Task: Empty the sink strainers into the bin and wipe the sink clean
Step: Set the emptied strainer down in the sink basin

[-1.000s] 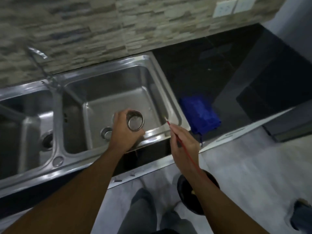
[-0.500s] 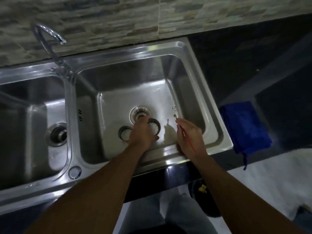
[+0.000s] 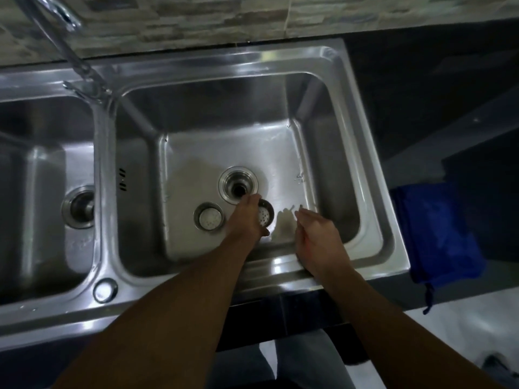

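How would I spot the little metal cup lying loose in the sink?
Find the right basin of the double sink, then the open drain hole in its floor. Just left of that hole, nearer you, the loose strainer sits alone on the floor; the twin strainer is gripped in the left hand.

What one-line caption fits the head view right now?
Left hand holds a strainer beside the open drain; a second strainer lies on the sink basin floor.

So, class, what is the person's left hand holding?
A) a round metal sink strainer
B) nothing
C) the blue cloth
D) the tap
A: the left hand grips a perforated sink strainer just beside the right basin's open drain.
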The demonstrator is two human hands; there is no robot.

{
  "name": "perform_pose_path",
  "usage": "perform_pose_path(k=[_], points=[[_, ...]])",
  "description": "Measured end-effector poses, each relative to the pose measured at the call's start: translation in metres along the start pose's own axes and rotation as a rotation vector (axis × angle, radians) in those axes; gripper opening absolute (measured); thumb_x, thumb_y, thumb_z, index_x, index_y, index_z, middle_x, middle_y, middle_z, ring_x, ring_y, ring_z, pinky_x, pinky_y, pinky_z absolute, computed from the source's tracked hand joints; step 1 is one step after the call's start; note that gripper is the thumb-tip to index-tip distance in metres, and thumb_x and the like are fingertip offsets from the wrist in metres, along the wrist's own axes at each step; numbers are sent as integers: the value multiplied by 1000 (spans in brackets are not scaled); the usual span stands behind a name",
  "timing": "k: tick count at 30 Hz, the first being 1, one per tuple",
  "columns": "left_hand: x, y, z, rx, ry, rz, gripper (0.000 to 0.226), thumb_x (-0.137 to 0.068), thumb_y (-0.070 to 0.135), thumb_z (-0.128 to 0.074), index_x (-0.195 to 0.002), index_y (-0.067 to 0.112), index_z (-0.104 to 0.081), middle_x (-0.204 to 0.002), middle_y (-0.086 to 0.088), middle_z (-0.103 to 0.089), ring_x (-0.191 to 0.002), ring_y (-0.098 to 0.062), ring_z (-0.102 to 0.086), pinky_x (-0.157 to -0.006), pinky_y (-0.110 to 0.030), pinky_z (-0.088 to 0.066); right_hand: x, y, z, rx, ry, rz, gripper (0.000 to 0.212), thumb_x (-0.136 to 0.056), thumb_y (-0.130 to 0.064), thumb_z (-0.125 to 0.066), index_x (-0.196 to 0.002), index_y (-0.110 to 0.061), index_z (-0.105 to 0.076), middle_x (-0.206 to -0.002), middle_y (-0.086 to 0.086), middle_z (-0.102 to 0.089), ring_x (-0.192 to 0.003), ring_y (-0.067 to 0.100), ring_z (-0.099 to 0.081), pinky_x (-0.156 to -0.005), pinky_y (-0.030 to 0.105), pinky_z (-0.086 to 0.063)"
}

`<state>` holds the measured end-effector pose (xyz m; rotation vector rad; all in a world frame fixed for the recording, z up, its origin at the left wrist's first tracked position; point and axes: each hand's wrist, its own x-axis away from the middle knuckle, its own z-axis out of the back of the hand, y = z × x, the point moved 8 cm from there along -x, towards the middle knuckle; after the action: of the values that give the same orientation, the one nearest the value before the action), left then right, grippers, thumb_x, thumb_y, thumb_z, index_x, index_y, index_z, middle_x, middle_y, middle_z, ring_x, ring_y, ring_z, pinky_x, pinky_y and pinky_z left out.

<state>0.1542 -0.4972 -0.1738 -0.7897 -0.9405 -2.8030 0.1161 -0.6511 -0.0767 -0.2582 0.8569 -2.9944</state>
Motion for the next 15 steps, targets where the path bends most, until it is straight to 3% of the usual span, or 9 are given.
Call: perform_pose_path(k=[4,10,15], points=[[-6,-3,-7,9,-3,36,98,-61,18,-94,-143,19,-41,-150,-5,-39,-133,-30,-46,-107,-41,-42,-4,5,-5,8,-43,-5,22,-98,-7,-45,-103,-10,-66,-91,2,-68,-74,13,-65,-77,28,-58],[-10,-8,-6,16,-24,66,101,-62,19,-93,-147,17,-39,-152,-7,-37,-137,-30,-42,-113,-43,-39,-4,0,-5,-62,-67,10,20,-102,-19,-44,-104,-18,-63,-87,-7,-62,-72,2,-61,-72,16,-56],[-14,-11,-10,14,-13,65,100,-63,22,-93,-147,16,-39,-150,-9,-38,-135,-32,-45,-109,-42,-41,-4,-3,-2,-52,-59,16,21,-100,-9,-46,-107,-12,-65,-92,0,-65,-76,7,-64,-76,21,-58]])
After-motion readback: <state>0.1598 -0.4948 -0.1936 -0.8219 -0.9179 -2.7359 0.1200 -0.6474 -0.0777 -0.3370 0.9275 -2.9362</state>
